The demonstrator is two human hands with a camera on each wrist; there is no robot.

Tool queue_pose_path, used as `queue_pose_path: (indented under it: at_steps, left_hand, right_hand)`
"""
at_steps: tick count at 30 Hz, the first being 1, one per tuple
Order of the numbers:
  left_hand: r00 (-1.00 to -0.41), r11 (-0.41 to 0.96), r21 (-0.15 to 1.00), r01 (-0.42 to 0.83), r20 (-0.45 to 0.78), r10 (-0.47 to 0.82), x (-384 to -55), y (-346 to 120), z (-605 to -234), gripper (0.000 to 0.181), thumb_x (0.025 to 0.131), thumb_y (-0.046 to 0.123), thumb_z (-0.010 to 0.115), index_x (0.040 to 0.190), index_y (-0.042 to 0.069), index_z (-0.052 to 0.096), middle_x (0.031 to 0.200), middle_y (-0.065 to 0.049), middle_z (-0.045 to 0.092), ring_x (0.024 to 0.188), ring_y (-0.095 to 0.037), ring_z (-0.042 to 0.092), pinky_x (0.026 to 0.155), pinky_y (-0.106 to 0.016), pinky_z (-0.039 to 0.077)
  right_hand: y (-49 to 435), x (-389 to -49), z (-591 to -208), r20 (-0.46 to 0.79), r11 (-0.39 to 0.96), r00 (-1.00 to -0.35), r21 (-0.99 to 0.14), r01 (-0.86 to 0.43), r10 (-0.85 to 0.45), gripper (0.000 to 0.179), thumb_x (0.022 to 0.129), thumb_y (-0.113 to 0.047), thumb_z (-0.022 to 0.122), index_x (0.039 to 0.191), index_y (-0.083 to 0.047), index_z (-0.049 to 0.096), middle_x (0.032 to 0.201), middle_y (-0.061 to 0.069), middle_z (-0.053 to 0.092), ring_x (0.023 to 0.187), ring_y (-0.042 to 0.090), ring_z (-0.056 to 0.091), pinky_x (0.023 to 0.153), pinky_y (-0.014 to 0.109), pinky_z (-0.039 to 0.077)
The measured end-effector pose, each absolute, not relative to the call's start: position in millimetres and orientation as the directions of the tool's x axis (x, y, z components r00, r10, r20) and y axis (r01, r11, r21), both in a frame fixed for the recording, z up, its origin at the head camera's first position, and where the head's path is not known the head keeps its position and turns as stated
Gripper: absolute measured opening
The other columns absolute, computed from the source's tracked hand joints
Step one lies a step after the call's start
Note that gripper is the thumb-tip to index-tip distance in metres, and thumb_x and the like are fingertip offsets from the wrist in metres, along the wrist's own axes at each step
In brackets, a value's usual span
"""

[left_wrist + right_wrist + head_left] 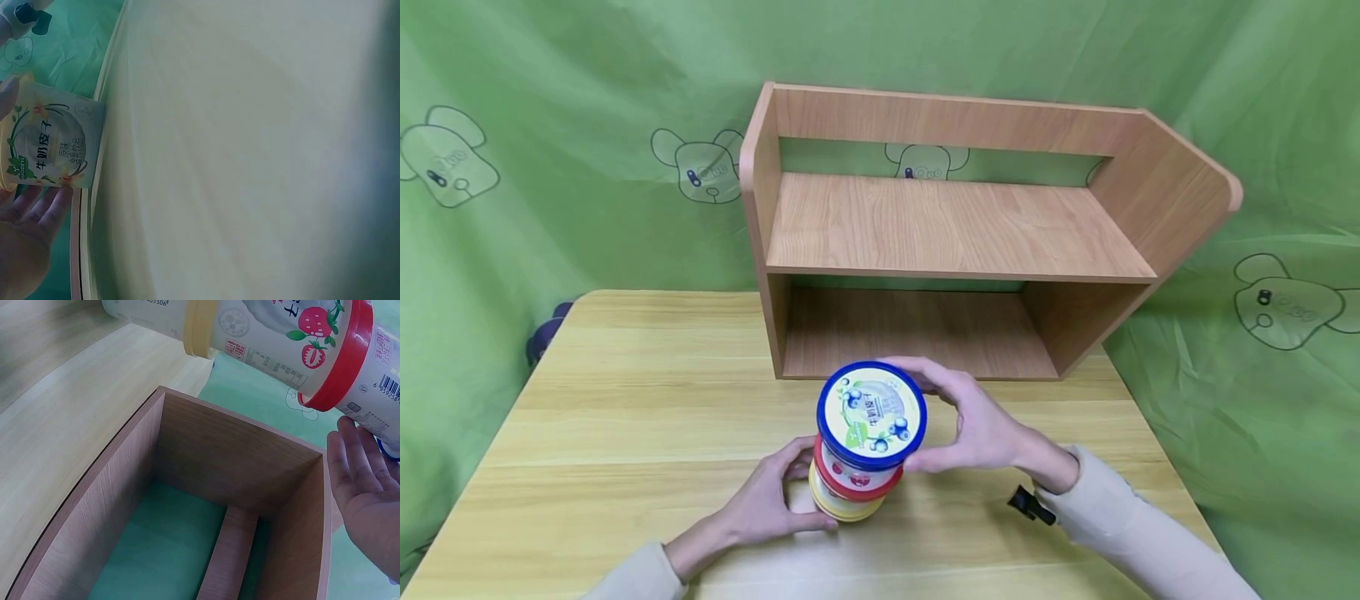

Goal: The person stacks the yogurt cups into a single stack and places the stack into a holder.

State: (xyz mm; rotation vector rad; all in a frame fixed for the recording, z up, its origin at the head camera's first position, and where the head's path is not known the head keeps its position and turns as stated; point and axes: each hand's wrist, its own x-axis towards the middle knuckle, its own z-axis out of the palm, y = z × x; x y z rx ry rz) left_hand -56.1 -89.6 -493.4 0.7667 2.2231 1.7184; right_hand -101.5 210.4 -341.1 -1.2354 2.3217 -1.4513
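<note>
Three lidded tubs with printed fruit or flower labels stand stacked at the front middle of the table. On top is the blue-lidded tub (pixel 872 412), marked with blueberries. Under it sits the red-lidded tub (pixel 857 479), which shows strawberries in the right wrist view. The yellow-lidded tub (pixel 53 137) is lowest, and the head view shows mostly its rim. My left hand (pixel 763 500) grips this lowest tub, thumb on the near side. My right hand (pixel 981 425) holds the blue-lidded tub from the right, thumb in front and fingers behind.
A two-level wooden shelf (pixel 955 225) stands at the back of the wooden table (pixel 625 417), just behind the stack. Green cloth (pixel 587 167) with printed bear heads hangs around the table. A small black device (pixel 1032 506) is at my right sleeve.
</note>
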Motion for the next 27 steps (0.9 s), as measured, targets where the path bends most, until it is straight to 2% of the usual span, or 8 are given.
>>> queue_pose_path:
  at_steps: [8, 18, 23, 27]
  left_hand:
    - [-0.843, 0.171, 0.954, 0.248, 0.125, 0.523, -56, -88, -493, 0.093, 0.074, 0.033, 0.097, 0.151, 0.016, 0.048, 0.138, -0.001, 0.068, 0.121, -0.014, 0.07, 0.112, -0.029, 0.058]
    - [-0.843, 0.173, 0.954, 0.246, 0.122, 0.524, -57, -88, -492, 0.092, 0.074, 0.032, 0.097, 0.15, 0.015, 0.049, 0.136, -0.001, 0.068, 0.119, -0.013, 0.071, 0.111, -0.029, 0.059]
    - [-0.843, 0.178, 0.953, 0.243, 0.117, 0.525, -57, -88, -493, 0.092, 0.074, 0.032, 0.097, 0.151, 0.015, 0.048, 0.138, -0.001, 0.068, 0.12, -0.013, 0.071, 0.111, -0.028, 0.059]
    - [-0.843, 0.179, 0.954, 0.242, 0.116, 0.525, -57, -88, -492, 0.092, 0.074, 0.031, 0.097, 0.151, 0.016, 0.048, 0.139, -0.001, 0.067, 0.121, -0.014, 0.07, 0.111, -0.028, 0.058]
  right_hand:
    - [212, -101, -342, 0.289, 0.183, -0.65, -0.809, -0.558, -0.703, 0.093, 0.084, -0.037, 0.09, 0.16, -0.013, 0.041, 0.156, 0.011, 0.056, 0.138, 0.017, 0.059, 0.115, 0.038, 0.056]
    - [218, -99, -340, 0.313, 0.198, -0.658, -0.788, -0.582, -0.685, 0.097, 0.081, -0.03, 0.092, 0.16, -0.009, 0.04, 0.157, 0.012, 0.055, 0.134, 0.017, 0.062, 0.113, 0.038, 0.057]
    - [227, -101, -337, 0.38, 0.19, -0.653, -0.754, -0.629, -0.655, 0.094, 0.082, -0.027, 0.091, 0.159, -0.005, 0.041, 0.151, 0.016, 0.06, 0.131, 0.018, 0.065, 0.11, 0.036, 0.059]
    - [238, -106, -332, 0.48, 0.151, -0.628, -0.709, -0.689, -0.613, 0.088, 0.083, -0.019, 0.086, 0.156, 0.002, 0.042, 0.149, 0.01, 0.063, 0.13, 0.02, 0.067, 0.108, 0.033, 0.06]
